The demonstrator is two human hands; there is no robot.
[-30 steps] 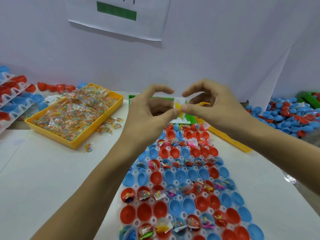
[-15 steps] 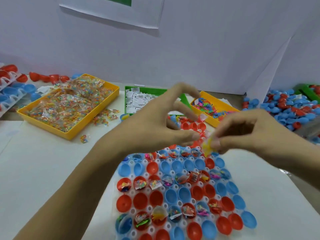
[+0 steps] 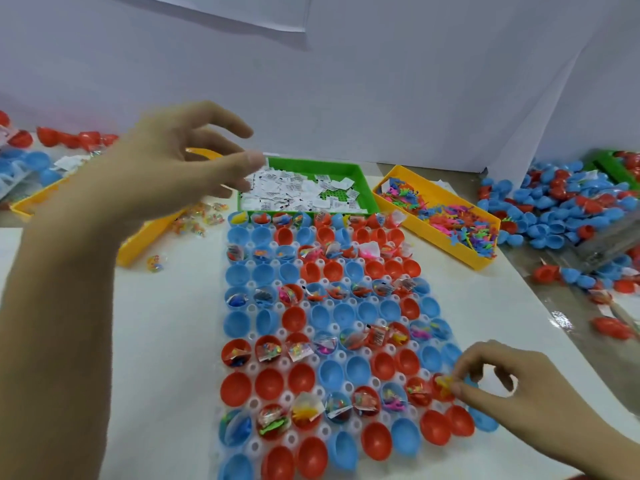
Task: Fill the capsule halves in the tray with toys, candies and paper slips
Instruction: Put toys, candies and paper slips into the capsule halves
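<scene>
Presently, the right hand [image 3: 512,386] pinched a small yellow plastic toy [image 3: 444,382] over a red capsule half in the white plastic tray [image 3: 341,329]; the left hand [image 3: 180,157] hovered open. Alternate rows sat filled; the rows between remained empty.

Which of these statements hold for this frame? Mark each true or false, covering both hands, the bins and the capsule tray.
1. The right hand pinches a yellow toy over the capsule tray. True.
2. The left hand grips a red capsule half. False: it is raised, open and holds nothing.
3. The green bin holds paper slips. True.
4. Every capsule half in the tray is filled. False: many are empty.
</scene>
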